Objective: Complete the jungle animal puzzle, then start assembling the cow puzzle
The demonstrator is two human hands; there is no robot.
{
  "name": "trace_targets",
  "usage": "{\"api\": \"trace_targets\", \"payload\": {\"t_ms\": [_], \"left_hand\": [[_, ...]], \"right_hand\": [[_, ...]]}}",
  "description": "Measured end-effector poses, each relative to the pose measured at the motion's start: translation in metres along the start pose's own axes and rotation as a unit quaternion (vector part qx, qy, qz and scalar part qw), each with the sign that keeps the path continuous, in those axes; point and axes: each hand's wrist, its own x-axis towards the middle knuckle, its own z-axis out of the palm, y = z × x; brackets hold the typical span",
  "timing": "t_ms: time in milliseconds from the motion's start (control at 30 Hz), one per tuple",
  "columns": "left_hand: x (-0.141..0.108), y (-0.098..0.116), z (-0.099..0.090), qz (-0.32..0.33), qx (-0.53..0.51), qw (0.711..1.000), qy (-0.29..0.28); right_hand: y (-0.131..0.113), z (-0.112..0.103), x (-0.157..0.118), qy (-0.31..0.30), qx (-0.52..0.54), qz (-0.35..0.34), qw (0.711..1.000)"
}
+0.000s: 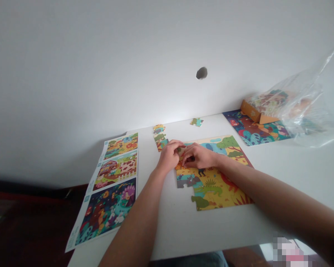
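Note:
A partly joined jigsaw puzzle (211, 189) with a green crocodile and other animals on yellow ground lies on the white table. Its lower left corner has a gap with knobbed edges. At its upper left edge, my left hand (171, 154) is closed, with bent fingertips on a puzzle piece there. From the right, my right hand (202, 155) reaches over the puzzle, its thumb and fingers pinched at the orange puzzle piece (182, 165) beside the left fingertips. My fingers partly cover the pieces beneath. Several loose puzzle pieces (160, 137) lie just beyond my left hand.
Another loose piece (197, 122) lies near the wall (100, 74), which has a round hole. A printed picture sheet (114, 178) is at left, overhanging the table edge. At back right, an orange box (250, 111) and clear plastic bag (308, 111) rest on a dark picture (247, 129).

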Motion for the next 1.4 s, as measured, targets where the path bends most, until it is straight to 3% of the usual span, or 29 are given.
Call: {"api": "trace_targets", "payload": {"t_ms": [200,400,633,900,1100,1400], "left_hand": [[0.000,0.001,-0.001,-0.003,0.004,1.000,-0.002],[-0.001,0.000,-0.001,0.002,0.008,1.000,-0.004],[-0.001,-0.001,-0.001,-0.009,-0.001,1.000,-0.012],[-0.005,0.005,-0.019,0.023,-0.023,0.993,-0.109],[-0.005,0.009,-0.024,0.024,-0.043,0.983,-0.176],[-0.004,0.013,-0.025,0.020,-0.035,0.979,-0.199]], "right_hand": [[-0.003,-0.001,0.001,-0.005,-0.016,0.029,0.999],[-0.004,-0.005,0.000,-0.018,0.055,0.048,0.997],[-0.005,-0.006,-0.004,0.037,0.067,0.150,0.986],[-0.009,-0.016,-0.002,-0.013,0.063,0.033,0.997],[-0.004,-0.015,-0.007,0.002,0.107,0.100,0.989],[-0.004,-0.013,-0.006,-0.007,0.089,0.096,0.991]]}}
